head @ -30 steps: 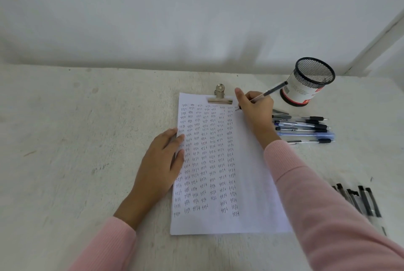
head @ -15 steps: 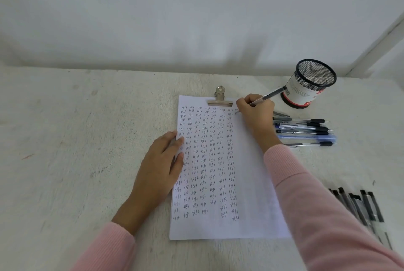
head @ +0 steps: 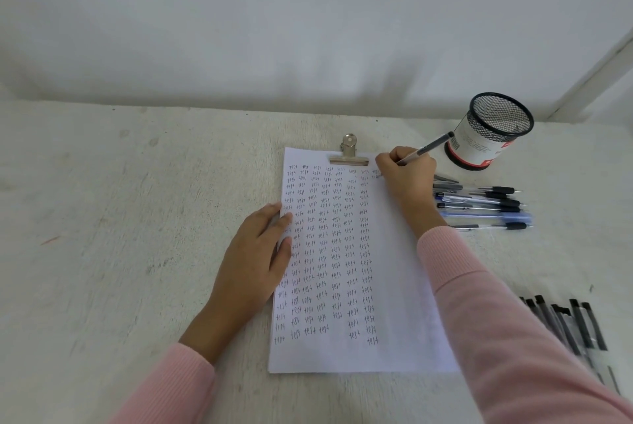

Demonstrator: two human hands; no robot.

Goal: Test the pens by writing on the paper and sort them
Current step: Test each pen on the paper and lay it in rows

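Note:
A white sheet of paper (head: 397, 286), filled with columns of the word "test", lies on the table under a metal clip (head: 349, 153). My right hand (head: 409, 177) grips a black-capped pen (head: 430, 147) in a writing hold, its tip down on the paper's top right corner. My left hand (head: 253, 262) rests flat on the paper's left edge, fingers straight. A row of pens (head: 483, 206) lies to the right of the paper, just beyond my right hand. Another group of black pens (head: 568, 324) lies at the lower right, partly behind my right sleeve.
A black mesh pen cup (head: 489, 131) with a white and red label stands at the back right, close to the pen's upper end. The white table (head: 120, 218) runs back to a white wall. A white post rises at the far right.
My right hand has shifted slightly right along the top of the paper with the pen. The left hand has stayed on the paper's edge.

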